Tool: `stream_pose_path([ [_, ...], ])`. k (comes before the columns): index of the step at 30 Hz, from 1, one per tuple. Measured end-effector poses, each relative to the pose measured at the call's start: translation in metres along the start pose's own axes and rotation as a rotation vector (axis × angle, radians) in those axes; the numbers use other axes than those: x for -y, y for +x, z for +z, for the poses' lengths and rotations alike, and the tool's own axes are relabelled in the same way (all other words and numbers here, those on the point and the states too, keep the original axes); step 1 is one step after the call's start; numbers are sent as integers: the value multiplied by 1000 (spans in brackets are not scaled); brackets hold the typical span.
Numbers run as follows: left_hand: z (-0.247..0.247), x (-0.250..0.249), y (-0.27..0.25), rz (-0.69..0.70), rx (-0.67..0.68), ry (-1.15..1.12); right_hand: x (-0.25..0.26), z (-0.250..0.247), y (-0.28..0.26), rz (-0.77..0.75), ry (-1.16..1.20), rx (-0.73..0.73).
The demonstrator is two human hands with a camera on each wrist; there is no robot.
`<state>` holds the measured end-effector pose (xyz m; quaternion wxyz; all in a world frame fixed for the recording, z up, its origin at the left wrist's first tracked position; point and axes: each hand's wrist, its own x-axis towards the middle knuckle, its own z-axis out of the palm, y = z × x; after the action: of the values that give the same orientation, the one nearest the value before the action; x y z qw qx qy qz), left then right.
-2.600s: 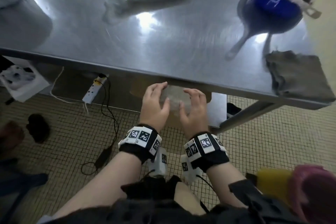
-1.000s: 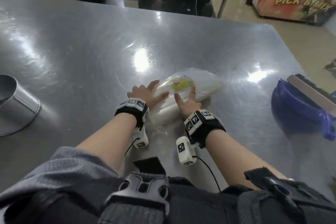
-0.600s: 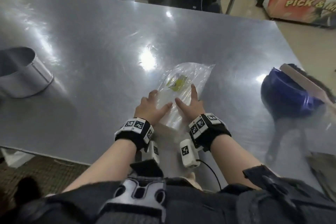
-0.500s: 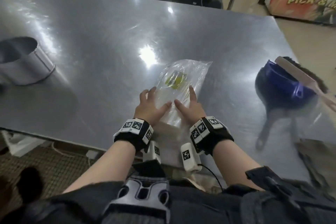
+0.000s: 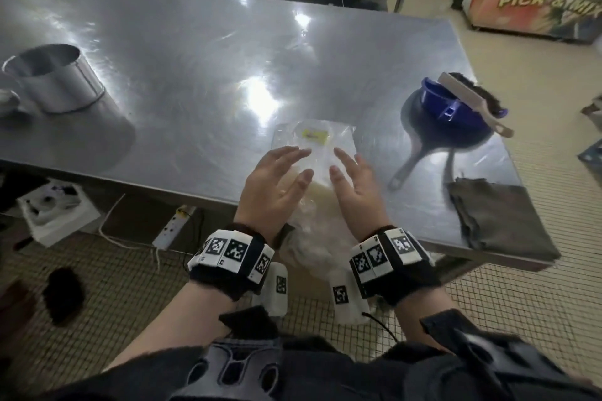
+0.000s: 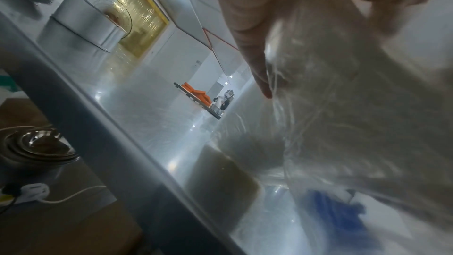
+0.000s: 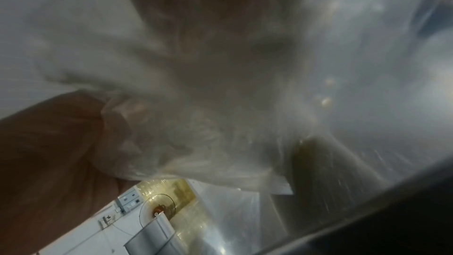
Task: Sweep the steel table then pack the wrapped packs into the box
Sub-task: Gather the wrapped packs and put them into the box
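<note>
Clear crinkled plastic wraps the soft pale pack with a small yellow label (image 5: pixel 313 153), which hangs over the near edge of the brushed steel bench (image 5: pixel 182 81), held between the left hand (image 5: pixel 277 187) and the right hand (image 5: pixel 353 185). Both hands clasp its sides with fingers (image 5: pixel 286 153) spread and only slightly bent, thumbs pressing the film. I judge that sweeping is done and packing is in hand: the blue plastic dustpan (image 5: pixel 456 107) with its wooden brush (image 5: pixel 472 101) lies idle near the right edge. The next move calls for lowering the slippery pack into the box, which is not clearly visible under the bench.
</note>
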<state>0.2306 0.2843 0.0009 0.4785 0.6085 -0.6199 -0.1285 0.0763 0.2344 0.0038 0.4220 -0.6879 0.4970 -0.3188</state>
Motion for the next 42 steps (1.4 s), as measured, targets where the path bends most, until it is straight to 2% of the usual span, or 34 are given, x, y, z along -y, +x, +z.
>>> stream_pose_path([
  [4,-10,-22,-2,53,-77,-1,14,-17,-20,-150,19,-29],
  [7,-21,-33,2,102,-77,-49,28,-23,-26,-265,95,-115],
  [10,-33,-43,14,123,-113,-139,48,-29,-21,-380,117,-165],
  [14,-42,-50,46,155,-183,-95,70,-34,4,-494,91,-212],
  [19,-47,-50,80,141,-177,-46,81,-34,32,-539,31,-246],
  [24,-53,-61,108,149,-250,55,95,-43,58,-576,62,-263],
  [31,-41,-48,127,135,-253,117,94,-38,77,-521,-55,-390],
  [33,-39,-41,132,151,-222,130,93,-38,81,-530,-135,-440],
  [36,-39,-29,135,183,-95,-55,90,-42,90,-503,-219,-444],
  [39,-36,-19,137,159,47,-191,80,-49,98,-567,-185,-385],
  [42,-34,-18,136,128,148,-200,74,-53,99,-555,-116,-250],
])
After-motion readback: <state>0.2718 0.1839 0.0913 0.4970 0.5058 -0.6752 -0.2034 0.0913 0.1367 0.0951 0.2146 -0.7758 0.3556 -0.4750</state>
